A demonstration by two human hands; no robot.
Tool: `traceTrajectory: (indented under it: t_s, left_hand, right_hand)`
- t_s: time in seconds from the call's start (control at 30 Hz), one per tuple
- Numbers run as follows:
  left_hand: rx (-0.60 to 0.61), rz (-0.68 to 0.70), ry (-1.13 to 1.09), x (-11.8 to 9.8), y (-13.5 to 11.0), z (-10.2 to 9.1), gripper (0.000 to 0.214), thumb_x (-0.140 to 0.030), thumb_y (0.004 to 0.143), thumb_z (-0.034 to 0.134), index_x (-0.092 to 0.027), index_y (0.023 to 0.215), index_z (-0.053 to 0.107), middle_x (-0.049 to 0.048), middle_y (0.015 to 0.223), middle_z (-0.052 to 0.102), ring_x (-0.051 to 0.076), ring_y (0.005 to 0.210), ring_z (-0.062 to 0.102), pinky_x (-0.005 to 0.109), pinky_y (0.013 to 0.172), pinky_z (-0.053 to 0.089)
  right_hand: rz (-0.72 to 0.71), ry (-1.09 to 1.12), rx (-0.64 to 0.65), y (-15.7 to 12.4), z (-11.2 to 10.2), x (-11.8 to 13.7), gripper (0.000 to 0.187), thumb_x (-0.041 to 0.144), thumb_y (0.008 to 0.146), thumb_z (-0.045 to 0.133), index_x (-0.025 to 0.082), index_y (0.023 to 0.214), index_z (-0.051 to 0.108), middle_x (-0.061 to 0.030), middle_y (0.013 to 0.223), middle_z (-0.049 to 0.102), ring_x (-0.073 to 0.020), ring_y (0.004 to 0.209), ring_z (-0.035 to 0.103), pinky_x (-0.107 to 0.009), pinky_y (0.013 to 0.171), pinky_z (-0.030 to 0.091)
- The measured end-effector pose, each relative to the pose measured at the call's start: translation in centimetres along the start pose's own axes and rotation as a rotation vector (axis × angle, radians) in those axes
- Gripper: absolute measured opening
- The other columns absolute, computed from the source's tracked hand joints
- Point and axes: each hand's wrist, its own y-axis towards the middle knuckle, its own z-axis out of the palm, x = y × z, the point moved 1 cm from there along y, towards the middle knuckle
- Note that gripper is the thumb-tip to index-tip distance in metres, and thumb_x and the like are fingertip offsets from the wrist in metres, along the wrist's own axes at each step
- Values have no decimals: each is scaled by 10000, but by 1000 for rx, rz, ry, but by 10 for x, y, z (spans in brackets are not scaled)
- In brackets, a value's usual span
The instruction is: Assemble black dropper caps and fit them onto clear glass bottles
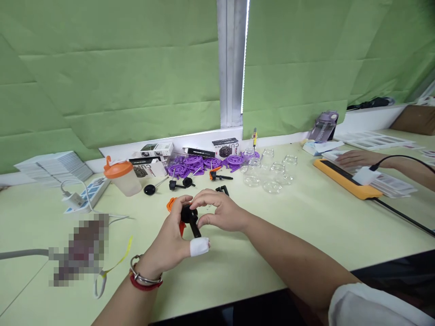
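Note:
Above the near part of the table, my left hand (173,240) is closed around a black plastic part (194,225) with a round head and a short straight stem. White tape wraps the left thumb. My right hand (220,210) curls over the same black part from the right, its fingertips at the round head and thumb near the stem. Orange plastic (171,203) shows behind the left fingers; whether it belongs to the held part I cannot tell. Just beyond my right hand lies a small black piece (223,189), partly hidden by it.
Purple plastic pieces (195,165), printed cup holder boxes (226,148) and clear jars (273,181) stand at the back. An orange-lidded shaker (124,179) is left. An orange power strip (346,179) with cable lies right, beside another person's hand (356,158).

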Motion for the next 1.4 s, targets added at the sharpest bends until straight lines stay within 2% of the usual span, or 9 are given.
traceTrajectory:
  t_s: [0.13, 0.3, 0.43, 0.53, 0.67, 0.9, 1.07, 1.17, 1.4]
  left_hand:
    - [-62, 121, 172, -2, -3, 5, 869, -213, 584, 812, -265, 1313, 343, 107, 1344, 411, 317, 1218, 423, 432, 1016, 369]
    - [-44, 140, 270, -5, -7, 10, 947, -268, 605, 802, -257, 1367, 240, 132, 1394, 347, 321, 1259, 390, 473, 1039, 362]
    - [-4, 123, 315, -5, -10, 10, 1000, -307, 606, 792, -257, 1392, 175, 150, 1405, 319, 331, 1283, 356, 523, 1057, 321]
    - [79, 110, 201, -2, -10, 9, 988, -361, 634, 772, -274, 1397, 150, 151, 1396, 325, 322, 1271, 368, 515, 1059, 311]
    - [152, 74, 11, 2, -11, 5, 1012, -465, 643, 759, -285, 1407, 121, 146, 1370, 361, 310, 1251, 384, 500, 1050, 303]
    - [193, -13, -188, 6, -12, -4, 1077, -597, 620, 729, -317, 1447, 99, 150, 1399, 342, 321, 1200, 394, 519, 1008, 268]
    - [253, 1, -344, 13, -12, -8, 1006, -614, 656, 681, -326, 1452, 138, 123, 1379, 367, 304, 1185, 396, 498, 1016, 248]
    - [267, 2, -338, 15, -11, -9, 1006, -600, 657, 687, -329, 1449, 129, 119, 1390, 350, 317, 1229, 355, 504, 1021, 234]
    - [244, -70, -257, 11, -11, -7, 989, -558, 648, 705, -313, 1426, 146, 133, 1399, 336, 333, 1261, 313, 504, 991, 266]
  right_hand:
    - [57, -26, 41, -1, -1, -4, 214, 147, 751, 728, 226, 947, 695, -42, 1023, 589, -170, 974, 575, -367, 907, 470]
    - [-4, -106, 129, -2, -2, -6, 158, 143, 783, 697, 217, 919, 726, -60, 1092, 525, -153, 942, 538, -332, 849, 486]
    - [-79, -216, 148, -2, -4, -11, 128, 139, 824, 649, 219, 869, 739, -52, 1066, 525, -122, 820, 510, -289, 758, 480]
    - [-171, -352, 138, -3, -6, -15, 120, 190, 853, 624, 222, 846, 739, -48, 1006, 551, -117, 758, 497, -286, 716, 456]
    - [-306, -496, 166, -3, -3, -13, 116, 222, 855, 614, 219, 848, 730, -59, 962, 599, -149, 816, 526, -311, 747, 434]
    - [-378, -599, 141, -4, 7, -12, 140, 156, 810, 560, 198, 757, 683, -36, 859, 669, -149, 791, 587, -284, 705, 433]
    - [-315, -549, 129, -5, 8, -13, 141, 132, 800, 533, 191, 762, 656, -28, 879, 677, -124, 749, 602, -245, 676, 449]
    - [-240, -517, 126, -7, 9, -12, 151, 140, 820, 517, 187, 767, 651, -34, 889, 675, -116, 710, 597, -231, 634, 445]
    - [-187, -417, 140, -9, 9, -16, 143, 133, 810, 535, 185, 793, 667, -37, 859, 672, -116, 707, 610, -223, 642, 464]
